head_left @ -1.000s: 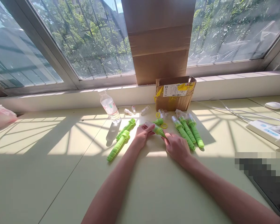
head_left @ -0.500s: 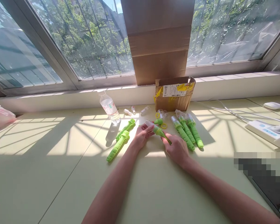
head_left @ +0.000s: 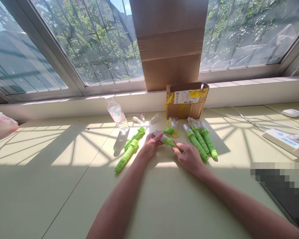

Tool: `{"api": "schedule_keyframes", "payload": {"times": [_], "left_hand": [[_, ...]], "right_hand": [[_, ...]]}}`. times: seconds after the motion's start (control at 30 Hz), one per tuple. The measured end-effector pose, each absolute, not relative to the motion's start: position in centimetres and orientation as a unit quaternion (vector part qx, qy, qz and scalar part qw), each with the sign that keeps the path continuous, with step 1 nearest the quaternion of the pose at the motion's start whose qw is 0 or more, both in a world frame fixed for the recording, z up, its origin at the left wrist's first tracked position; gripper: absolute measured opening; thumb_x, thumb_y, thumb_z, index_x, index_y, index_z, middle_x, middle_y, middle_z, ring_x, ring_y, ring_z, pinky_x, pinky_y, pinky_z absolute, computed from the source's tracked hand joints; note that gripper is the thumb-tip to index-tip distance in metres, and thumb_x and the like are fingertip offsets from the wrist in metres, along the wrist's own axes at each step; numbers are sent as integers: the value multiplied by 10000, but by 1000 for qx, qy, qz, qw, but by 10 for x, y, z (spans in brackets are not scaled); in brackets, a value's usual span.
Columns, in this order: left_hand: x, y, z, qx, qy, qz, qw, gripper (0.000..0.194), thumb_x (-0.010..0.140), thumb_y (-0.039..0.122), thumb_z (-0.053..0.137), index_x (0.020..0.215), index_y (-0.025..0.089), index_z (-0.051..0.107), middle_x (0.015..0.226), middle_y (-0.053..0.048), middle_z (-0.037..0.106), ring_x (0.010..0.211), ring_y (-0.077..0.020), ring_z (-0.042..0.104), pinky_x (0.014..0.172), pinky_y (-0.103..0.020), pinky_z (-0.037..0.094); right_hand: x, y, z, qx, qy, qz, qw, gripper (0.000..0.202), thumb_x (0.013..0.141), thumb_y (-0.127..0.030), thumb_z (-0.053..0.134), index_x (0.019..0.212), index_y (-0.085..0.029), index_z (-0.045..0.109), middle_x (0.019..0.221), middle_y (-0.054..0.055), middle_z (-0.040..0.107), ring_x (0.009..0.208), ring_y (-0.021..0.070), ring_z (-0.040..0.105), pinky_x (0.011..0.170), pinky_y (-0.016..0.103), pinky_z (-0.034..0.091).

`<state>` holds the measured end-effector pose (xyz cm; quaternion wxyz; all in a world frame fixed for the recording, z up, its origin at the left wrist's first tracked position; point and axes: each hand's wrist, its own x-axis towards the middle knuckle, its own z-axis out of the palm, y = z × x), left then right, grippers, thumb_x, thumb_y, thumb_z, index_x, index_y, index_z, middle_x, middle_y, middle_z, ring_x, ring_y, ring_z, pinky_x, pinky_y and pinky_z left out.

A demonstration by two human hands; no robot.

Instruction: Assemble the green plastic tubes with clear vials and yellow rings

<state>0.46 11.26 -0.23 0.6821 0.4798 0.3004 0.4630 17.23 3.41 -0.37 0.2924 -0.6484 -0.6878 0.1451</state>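
My left hand (head_left: 151, 144) pinches a clear plastic cap (head_left: 156, 133) at the upper end of a green stick (head_left: 169, 142). My right hand (head_left: 189, 156) grips the stick's narrow lower end, so it slants between both hands above the table. Behind my left fingers lies another green stick (head_left: 168, 130), partly hidden. A yellow ring (head_left: 175, 134) rests just beyond. Right of my right hand are several green sticks with clear caps (head_left: 198, 142). Two green sticks without caps, the nearer one (head_left: 126, 156) in plain sight, lie left of my left hand.
A clear water bottle (head_left: 118, 117) stands at the back left, with small white pieces (head_left: 137, 119) and a loose clear cap (head_left: 155, 118) beside it. An open cardboard box (head_left: 186, 103) stands by the windowsill. A power strip (head_left: 285, 139) with cables is on the right.
The clear cap and my left fingers have shifted slightly left and down along the stick's axis. More of the green stick behind now shows. My right hand is almost unmoved.
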Motion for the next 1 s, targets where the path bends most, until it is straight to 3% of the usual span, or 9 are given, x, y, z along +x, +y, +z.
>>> {"api": "schedule_keyframes", "payload": {"times": [0.1,0.17,0.37,0.57,0.67,0.77,0.93,1.0], "left_hand": [[3,113,-2,480,289,461,688,227,748,337,687,851,140,649,949,-108,697,840,-225,656,757,-344,495],[4,114,-4,473,289,467,689,232,749,335,688,872,143,646,958,-107,696,844,-221,656,767,-347,496],[9,115,-8,450,306,476,691,304,721,338,716,935,126,673,930,-106,699,846,-219,659,808,-351,484],[12,115,-8,453,323,466,688,319,733,379,699,891,102,687,887,-116,701,827,-229,663,813,-366,476],[11,115,-7,454,317,478,682,279,730,366,703,843,111,688,858,-104,702,817,-229,662,793,-363,483],[9,113,-5,461,313,479,678,254,723,360,709,790,116,684,832,-98,703,816,-239,664,800,-380,484],[7,111,0,485,303,475,669,229,727,343,707,804,129,683,872,-96,707,838,-240,664,810,-382,483],[7,111,-1,483,299,475,672,229,729,340,706,832,137,685,914,-97,707,870,-240,660,815,-370,483]], "right_hand": [[178,38,-3,-602,-684,257,322,440,889,-435,383,1149,-195,645,660,2,643,556,141,501,524,240,335],[178,38,-4,-590,-686,270,328,450,897,-436,368,1187,-204,622,694,4,654,587,150,524,534,240,347],[168,31,-9,-697,-672,26,250,345,899,-353,437,1188,-279,610,834,38,666,686,152,571,558,251,301],[170,31,-9,-685,-701,-54,192,377,931,-377,385,1251,-292,565,875,66,648,740,163,587,539,264,251],[168,30,-6,-689,-698,-18,194,373,922,-371,400,1240,-282,573,843,55,661,687,163,585,534,260,259],[170,33,-4,-681,-684,71,250,365,909,-380,412,1199,-275,606,815,38,680,705,168,594,571,249,322],[181,42,-3,-590,-677,277,342,439,893,-423,395,1195,-199,621,955,56,697,803,197,616,642,261,425],[182,43,-4,-574,-682,290,349,448,895,-423,389,1205,-190,613,957,56,695,812,198,616,657,266,433]]}}
